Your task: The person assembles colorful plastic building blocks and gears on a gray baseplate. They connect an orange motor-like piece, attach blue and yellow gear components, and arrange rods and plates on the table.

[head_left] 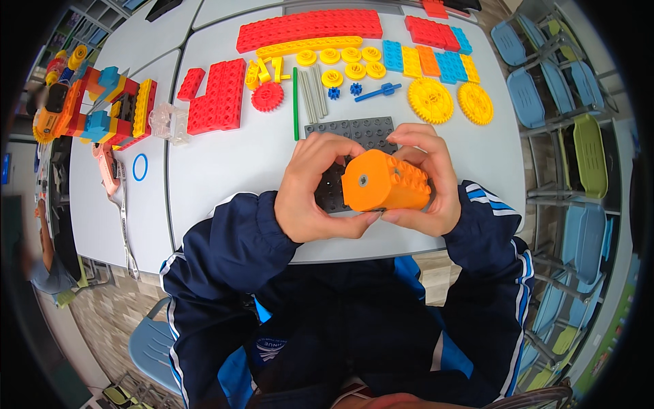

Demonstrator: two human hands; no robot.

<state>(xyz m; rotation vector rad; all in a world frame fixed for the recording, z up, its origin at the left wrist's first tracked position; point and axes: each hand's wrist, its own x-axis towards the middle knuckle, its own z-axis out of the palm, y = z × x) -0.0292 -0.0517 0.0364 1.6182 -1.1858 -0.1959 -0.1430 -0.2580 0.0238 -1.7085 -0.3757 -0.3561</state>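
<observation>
Lighting bright, even, overhead; soft shadows under the hands on the white table (225, 163); centre sharp; strong fisheye bending, dark vignette and blur at rim.

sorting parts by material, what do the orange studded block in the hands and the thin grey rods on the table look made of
Orange studded block: looks like moulded plastic, smooth with a slight sheen and crisp round studs. Thin grey rods: probably plastic too, matte and uniform grey, though metal cannot be ruled out at this size.
</observation>
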